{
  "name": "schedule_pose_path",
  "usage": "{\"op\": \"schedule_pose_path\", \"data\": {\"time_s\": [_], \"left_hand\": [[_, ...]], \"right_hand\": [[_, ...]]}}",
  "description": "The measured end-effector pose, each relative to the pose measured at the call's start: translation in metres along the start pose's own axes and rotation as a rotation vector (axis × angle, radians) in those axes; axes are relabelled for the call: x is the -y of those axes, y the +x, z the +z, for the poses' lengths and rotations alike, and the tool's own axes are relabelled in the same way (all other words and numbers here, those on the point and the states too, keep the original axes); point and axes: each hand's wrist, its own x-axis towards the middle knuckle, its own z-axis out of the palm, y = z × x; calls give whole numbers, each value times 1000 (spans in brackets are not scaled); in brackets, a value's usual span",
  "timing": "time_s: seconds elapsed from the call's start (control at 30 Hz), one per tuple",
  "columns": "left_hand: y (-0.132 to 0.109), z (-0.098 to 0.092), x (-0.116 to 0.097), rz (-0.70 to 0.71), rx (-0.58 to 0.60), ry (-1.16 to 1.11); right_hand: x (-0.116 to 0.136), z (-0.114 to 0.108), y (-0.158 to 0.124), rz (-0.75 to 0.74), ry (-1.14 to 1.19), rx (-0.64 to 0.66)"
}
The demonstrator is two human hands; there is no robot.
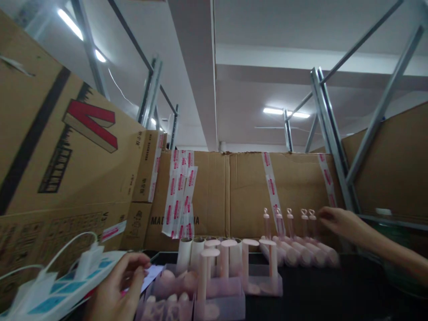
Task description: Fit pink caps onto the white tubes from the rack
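The right hand (341, 224) reaches to the back right of the worktop (327, 294), fingers loosely open and empty, just beside the row of pink tubes (301, 249); this looks like a pick-up in hand, calling for a pinch on the end tube. The left hand (117, 285), at the front left edge, pinches a white slip (152, 273) beside the pink trays (207, 294) and power strip (63, 285).

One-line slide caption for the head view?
Right hand reaches toward upright pink tubes; left hand rests near a power strip among cardboard boxes.
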Motion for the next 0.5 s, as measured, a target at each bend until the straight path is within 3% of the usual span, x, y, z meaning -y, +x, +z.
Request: {"op": "schedule_pose_path", "data": {"time_s": [0.13,0.3,0.4,0.5], "left_hand": [[-2,8,-1,160,4,94],[-11,13,-15,315,3,119],[-16,17,-21,379,9,134],[-20,19,-24,401,7,148]], "right_hand": [[98,3,-7,-312,156,283],[223,36,-64,-450,257,372],[262,65,-89,-477,223,362],[279,89,-95,-466,104,373]]}}
